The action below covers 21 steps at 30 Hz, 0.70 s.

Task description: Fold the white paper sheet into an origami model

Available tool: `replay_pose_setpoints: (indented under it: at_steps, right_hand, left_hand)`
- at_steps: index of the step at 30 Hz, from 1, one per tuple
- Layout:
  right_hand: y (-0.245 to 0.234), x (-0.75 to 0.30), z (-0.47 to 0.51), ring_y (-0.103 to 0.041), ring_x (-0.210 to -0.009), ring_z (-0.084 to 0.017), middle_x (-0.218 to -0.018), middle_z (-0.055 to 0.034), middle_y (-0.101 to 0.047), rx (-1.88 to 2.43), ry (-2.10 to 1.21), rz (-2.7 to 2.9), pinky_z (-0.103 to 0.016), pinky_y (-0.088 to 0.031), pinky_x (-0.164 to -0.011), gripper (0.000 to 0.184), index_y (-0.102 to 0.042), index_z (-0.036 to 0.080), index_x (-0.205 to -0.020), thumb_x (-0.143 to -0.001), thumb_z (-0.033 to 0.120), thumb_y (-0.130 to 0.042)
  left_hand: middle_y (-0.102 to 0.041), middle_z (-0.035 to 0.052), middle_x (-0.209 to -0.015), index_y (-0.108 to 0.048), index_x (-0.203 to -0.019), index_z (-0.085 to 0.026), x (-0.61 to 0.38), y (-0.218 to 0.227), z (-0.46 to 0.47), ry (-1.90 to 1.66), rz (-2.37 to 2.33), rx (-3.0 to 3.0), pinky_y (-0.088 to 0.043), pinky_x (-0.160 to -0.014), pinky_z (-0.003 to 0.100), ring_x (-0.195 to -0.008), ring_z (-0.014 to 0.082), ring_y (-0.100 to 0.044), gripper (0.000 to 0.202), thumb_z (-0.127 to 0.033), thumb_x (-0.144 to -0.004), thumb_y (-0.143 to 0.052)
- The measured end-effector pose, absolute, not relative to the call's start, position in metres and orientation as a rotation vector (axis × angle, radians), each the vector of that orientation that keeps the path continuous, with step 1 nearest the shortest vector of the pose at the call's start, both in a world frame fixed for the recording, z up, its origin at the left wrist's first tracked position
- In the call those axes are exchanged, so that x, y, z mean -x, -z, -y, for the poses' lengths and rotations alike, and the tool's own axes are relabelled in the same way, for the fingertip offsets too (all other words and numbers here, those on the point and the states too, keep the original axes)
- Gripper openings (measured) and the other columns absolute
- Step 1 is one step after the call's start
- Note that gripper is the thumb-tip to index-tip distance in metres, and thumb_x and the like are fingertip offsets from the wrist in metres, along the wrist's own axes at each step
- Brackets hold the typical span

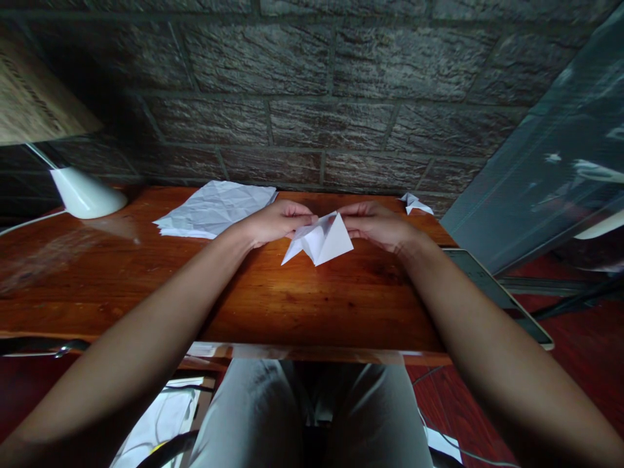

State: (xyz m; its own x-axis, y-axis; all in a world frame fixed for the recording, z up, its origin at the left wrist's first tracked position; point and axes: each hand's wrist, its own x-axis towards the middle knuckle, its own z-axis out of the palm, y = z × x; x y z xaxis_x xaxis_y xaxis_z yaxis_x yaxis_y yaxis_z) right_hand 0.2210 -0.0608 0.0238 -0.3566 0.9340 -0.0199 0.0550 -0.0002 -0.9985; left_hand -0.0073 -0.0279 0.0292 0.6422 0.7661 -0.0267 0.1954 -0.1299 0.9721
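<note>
A small folded piece of white paper (322, 240) is held between both hands over the middle of the table. Its pleated faces stand out in points toward me. With thumb and fingers closed, my left hand (277, 222) grips its left upper edge. On the other side, my right hand (375, 225) pinches the paper's right upper edge, some fingertips hidden behind it. Just beyond my left wrist lies a stack of creased white sheets (214, 208).
Another small folded paper (416, 204) lies at the table's back right corner. A tablet-like device (497, 292) sticks out past the right edge under my forearm. A white-based lamp (88, 192) stands at left. The brick wall (302, 123) bounds the wooden table (322, 312) behind.
</note>
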Motion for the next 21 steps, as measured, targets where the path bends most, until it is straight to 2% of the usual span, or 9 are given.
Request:
replay_pose_setpoints:
  at_steps: [5, 12, 21]
  right_hand:
    - [-0.026, -0.217, 0.064, -0.067, -0.071, -0.013, -0.078, -0.0025, -0.078, 1.066, -1.409, 1.561, -0.025, -0.055, -0.071, 0.027, -0.082, 0.021, -0.081, -0.060, 0.037, -0.090]
    - [-0.029, -0.215, 0.067, -0.066, -0.070, -0.014, -0.079, -0.0027, -0.078, 1.086, -1.373, 1.580, -0.027, -0.053, -0.073, 0.028, -0.083, 0.020, -0.084, -0.062, 0.036, -0.087]
    - [-0.028, -0.210, 0.067, -0.065, -0.069, -0.014, -0.078, -0.0031, -0.078, 1.077, -1.303, 1.506, -0.028, -0.053, -0.072, 0.028, -0.081, 0.019, -0.078, -0.061, 0.040, -0.090]
  left_hand:
    - [-0.072, 0.0029, -0.077, -0.076, -0.084, -0.013, 0.007, -0.027, 0.028, -0.597, -0.780, -1.659, -0.049, -0.065, 0.023, -0.067, 0.0110, -0.061, 0.032, -0.042, -0.073, -0.081]
    - [-0.076, 0.0045, -0.082, -0.078, -0.083, -0.012, 0.004, -0.025, 0.027, -0.707, -0.752, -1.792, -0.047, -0.071, 0.026, -0.073, 0.0137, -0.064, 0.028, -0.039, -0.074, -0.078]
    - [-0.072, 0.0027, -0.073, -0.074, -0.076, -0.012, 0.004, -0.025, 0.025, -0.763, -0.769, -1.906, -0.043, -0.065, 0.025, -0.068, 0.0137, -0.061, 0.026, -0.038, -0.076, -0.071]
